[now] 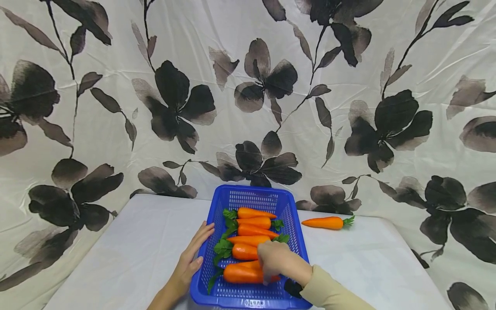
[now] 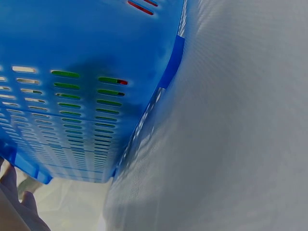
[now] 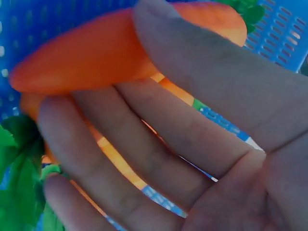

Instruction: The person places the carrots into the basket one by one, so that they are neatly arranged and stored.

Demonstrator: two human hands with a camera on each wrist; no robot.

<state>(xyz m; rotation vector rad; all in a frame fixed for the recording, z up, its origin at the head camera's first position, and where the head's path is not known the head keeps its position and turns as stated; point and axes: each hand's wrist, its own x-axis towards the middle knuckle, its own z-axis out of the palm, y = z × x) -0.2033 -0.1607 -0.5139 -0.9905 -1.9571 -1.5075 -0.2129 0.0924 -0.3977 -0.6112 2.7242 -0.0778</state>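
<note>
A blue plastic basket (image 1: 300, 232) holds several orange carrots with green leafy tops, laid crosswise in a column. My right hand (image 1: 284, 259) reaches over its right side and holds the frontmost carrot (image 1: 242, 274). In the right wrist view, the thumb lies on one side of that carrot (image 3: 91, 57) and the fingers on the other. Against the basket's left rim rests my left hand (image 1: 188, 260), its fingers extended. Only part of the left hand (image 2: 19, 207) shows in the left wrist view, by the basket's slotted outer wall (image 2: 86, 29).
Outside the basket, one carrot (image 1: 325, 222) lies on the white table (image 1: 360, 258) to the right, leaves pointing right. A floral cloth (image 1: 248, 125) hangs behind the table. A dark object (image 1: 292, 287) sits under the right wrist.
</note>
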